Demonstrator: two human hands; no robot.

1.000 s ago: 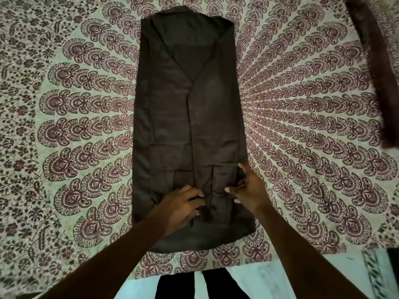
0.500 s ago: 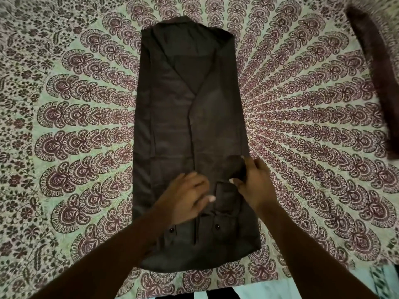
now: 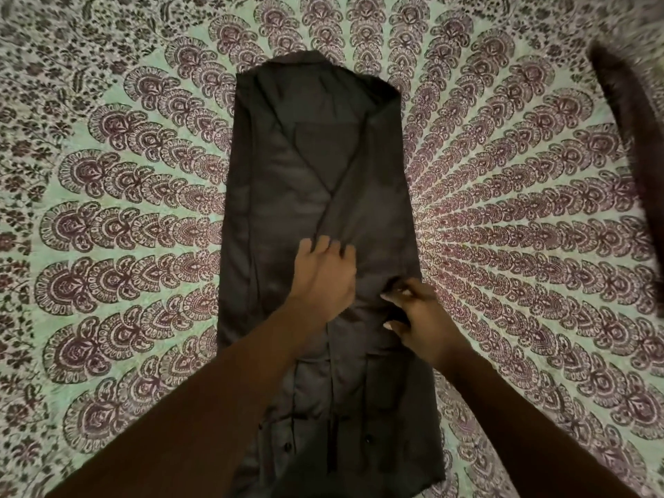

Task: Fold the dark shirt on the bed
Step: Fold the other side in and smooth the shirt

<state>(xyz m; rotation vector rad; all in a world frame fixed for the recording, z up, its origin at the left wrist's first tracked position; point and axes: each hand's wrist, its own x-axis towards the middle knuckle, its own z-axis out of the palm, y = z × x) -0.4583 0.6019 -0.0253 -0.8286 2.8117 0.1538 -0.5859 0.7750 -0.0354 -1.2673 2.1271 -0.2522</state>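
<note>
Green-and-maroon bedspread (image 3: pixel 521 246) bears the dark shirt (image 3: pixel 305 174); left hand (image 3: pixel 323 278) spread flat; right hand (image 3: pixel 416 314) pinching it.

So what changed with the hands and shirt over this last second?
Both hands slid up the dark shirt from its near end toward its middle: left hand flat, fingers spread; right hand pinching cloth near the right edge. The shirt stayed a long folded strip on the bedspread.
</note>
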